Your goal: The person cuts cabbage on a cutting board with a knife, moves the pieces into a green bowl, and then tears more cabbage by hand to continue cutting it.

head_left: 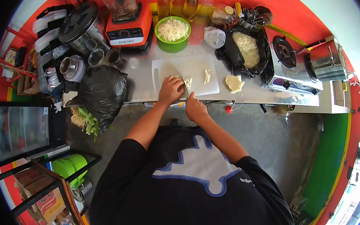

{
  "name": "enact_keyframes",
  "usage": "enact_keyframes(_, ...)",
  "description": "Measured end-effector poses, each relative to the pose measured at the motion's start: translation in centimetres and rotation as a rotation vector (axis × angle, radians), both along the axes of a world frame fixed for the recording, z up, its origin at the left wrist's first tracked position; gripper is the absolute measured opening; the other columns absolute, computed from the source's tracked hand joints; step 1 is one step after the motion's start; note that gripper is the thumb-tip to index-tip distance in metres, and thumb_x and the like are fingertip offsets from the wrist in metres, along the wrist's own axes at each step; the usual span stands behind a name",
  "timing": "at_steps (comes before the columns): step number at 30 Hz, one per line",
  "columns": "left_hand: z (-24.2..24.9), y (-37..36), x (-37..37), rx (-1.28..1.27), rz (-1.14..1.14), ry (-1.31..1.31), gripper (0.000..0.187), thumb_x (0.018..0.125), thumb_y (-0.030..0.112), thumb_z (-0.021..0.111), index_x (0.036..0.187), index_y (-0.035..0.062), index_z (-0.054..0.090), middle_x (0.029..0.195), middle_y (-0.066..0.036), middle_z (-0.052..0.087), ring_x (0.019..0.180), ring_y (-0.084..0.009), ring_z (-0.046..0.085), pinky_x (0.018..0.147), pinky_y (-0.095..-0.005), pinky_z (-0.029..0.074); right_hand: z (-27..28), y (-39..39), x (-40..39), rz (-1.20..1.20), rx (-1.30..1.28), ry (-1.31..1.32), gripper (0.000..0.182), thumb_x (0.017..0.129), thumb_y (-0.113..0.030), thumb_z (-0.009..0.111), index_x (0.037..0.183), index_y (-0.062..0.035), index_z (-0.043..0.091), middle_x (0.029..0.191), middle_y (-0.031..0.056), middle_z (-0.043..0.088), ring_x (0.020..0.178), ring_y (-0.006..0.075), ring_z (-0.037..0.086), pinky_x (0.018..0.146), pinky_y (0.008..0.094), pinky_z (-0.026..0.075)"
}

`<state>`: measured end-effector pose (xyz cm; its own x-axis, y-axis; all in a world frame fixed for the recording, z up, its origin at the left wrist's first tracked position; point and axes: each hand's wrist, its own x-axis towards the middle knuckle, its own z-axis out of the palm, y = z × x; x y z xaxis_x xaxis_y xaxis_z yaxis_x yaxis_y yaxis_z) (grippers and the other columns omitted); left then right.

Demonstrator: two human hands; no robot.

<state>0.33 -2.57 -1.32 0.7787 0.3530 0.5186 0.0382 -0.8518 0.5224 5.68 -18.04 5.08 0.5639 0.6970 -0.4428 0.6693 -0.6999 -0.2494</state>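
A white cutting board [201, 67] lies on the steel counter [250, 91]. My left hand [170, 90] presses down on a pale piece of food [188, 84] at the board's near edge. My right hand [196, 108] grips a knife whose blade [182, 75] runs across the board beside that piece. Another small pale piece [207, 76] rests on the board further right. A bigger pale lump [234, 83] lies on the counter just right of the board.
A green bowl of shredded white food [172, 32], a blender [124, 17], oil bottles [177, 1], a black bag of shreds [247, 47] and a gas stove with a pot [298, 63] line the counter. A black bag with greens [100, 95] hangs at left.
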Motion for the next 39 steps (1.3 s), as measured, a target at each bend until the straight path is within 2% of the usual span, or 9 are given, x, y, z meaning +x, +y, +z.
enact_keyframes(3, 0.3, -0.2, -0.4, 0.001, -0.023, -0.001, 0.013, 0.077, 0.014, 0.071, 0.088, 0.007, 0.07, 0.098, -0.005, 0.069, 0.095, -0.0267, 0.059, 0.085, -0.04, 0.045, -0.4, 1.1, 0.9, -0.012, 0.03, 0.046, 0.027, 0.093, -0.011, 0.049, 0.115, 0.0051, 0.042, 0.101, 0.0301, 0.07, 0.094, 0.0428, 0.071, 0.083, 0.0472, 0.057)
enact_keyframes(10, -0.1, 0.0, -0.6, -0.054, -0.035, -0.003, 0.016, 0.077, 0.013, 0.075, 0.09, 0.0049, 0.07, 0.1, -0.007, 0.071, 0.098, -0.0276, 0.061, 0.088, -0.0397, 0.045, 1.6, 0.6, 1.4, -0.005, -0.062, 0.101, 0.03, 0.09, -0.008, 0.055, 0.114, 0.0054, 0.042, 0.104, 0.0322, 0.068, 0.103, 0.043, 0.068, 0.089, 0.0478, 0.055)
enact_keyframes(13, -0.2, -0.1, -0.5, -0.082, -0.028, 0.008, 0.014, 0.077, 0.011, 0.073, 0.09, 0.0051, 0.07, 0.1, -0.007, 0.07, 0.099, -0.0274, 0.061, 0.09, -0.0398, 0.045, 0.5, 0.0, 0.6, -0.034, 0.015, 0.104, 0.027, 0.09, -0.007, 0.053, 0.111, 0.0063, 0.042, 0.102, 0.0348, 0.067, 0.1, 0.048, 0.067, 0.088, 0.0534, 0.054)
enact_keyframes(18, -0.5, -0.2, -0.6, -0.072, -0.045, 0.008, 0.012, 0.079, 0.01, 0.072, 0.09, 0.0059, 0.07, 0.102, -0.007, 0.07, 0.101, -0.0271, 0.06, 0.091, -0.0392, 0.045, 0.3, 1.3, 2.0, -0.018, 0.04, 0.107, 0.027, 0.09, -0.007, 0.053, 0.111, 0.0053, 0.042, 0.102, 0.0349, 0.067, 0.1, 0.0478, 0.067, 0.088, 0.0528, 0.053)
enact_keyframes(21, 0.1, -0.4, -0.7, -0.054, -0.055, -0.031, 0.016, 0.079, 0.009, 0.071, 0.094, 0.0067, 0.068, 0.097, -0.008, 0.069, 0.097, -0.0288, 0.06, 0.088, -0.04, 0.046, 0.8, 1.5, 2.7, -0.01, 0.039, 0.126, 0.027, 0.09, -0.007, 0.053, 0.111, 0.0053, 0.041, 0.102, 0.0355, 0.066, 0.1, 0.0484, 0.067, 0.088, 0.0524, 0.053)
enact_keyframes(23, 1.0, -1.0, -0.8, -0.195, 0.076, 0.034, 0.019, 0.08, 0.009, 0.072, 0.097, 0.0081, 0.064, 0.089, -0.008, 0.065, 0.092, -0.0299, 0.059, 0.085, -0.0418, 0.046, 1.1, 0.9, 2.3, 0.022, -0.007, 0.117, 0.029, 0.09, -0.007, 0.054, 0.114, 0.0052, 0.043, 0.105, 0.0311, 0.068, 0.1, 0.044, 0.069, 0.087, 0.0478, 0.056)
enact_keyframes(27, 0.8, -0.6, -0.5, -0.194, 0.07, 0.06, 0.021, 0.08, 0.009, 0.072, 0.098, 0.0093, 0.061, 0.085, -0.007, 0.062, 0.088, -0.0311, 0.058, 0.082, -0.0427, 0.046, 0.1, 0.1, 1.3, 0.025, -0.018, 0.089, 0.03, 0.09, -0.007, 0.054, 0.114, 0.0058, 0.043, 0.105, 0.0313, 0.068, 0.101, 0.0448, 0.069, 0.088, 0.049, 0.055)
enact_keyframes(32, 1.2, -0.5, -0.7, -0.161, 0.004, 0.039, 0.018, 0.08, 0.012, 0.072, 0.096, 0.009, 0.063, 0.092, -0.006, 0.064, 0.094, -0.0301, 0.057, 0.086, -0.0414, 0.044, 0.6, 1.2, 2.6, -0.019, 0.044, 0.129, 0.029, 0.09, -0.007, 0.054, 0.114, 0.0053, 0.044, 0.108, 0.0321, 0.067, 0.103, 0.0453, 0.068, 0.091, 0.0494, 0.054)
enact_keyframes(39, 1.3, -0.5, -0.6, -0.082, 0.079, 0.006, 0.016, 0.078, 0.014, 0.074, 0.092, 0.0093, 0.068, 0.103, -0.004, 0.063, 0.107, -0.0277, 0.052, 0.094, -0.0419, 0.039, 2.6, 1.4, 2.7, -0.034, -0.024, 0.167, 0.027, 0.092, -0.008, 0.049, 0.115, 0.0052, 0.045, 0.11, 0.0329, 0.066, 0.108, 0.0454, 0.066, 0.096, 0.05, 0.051)
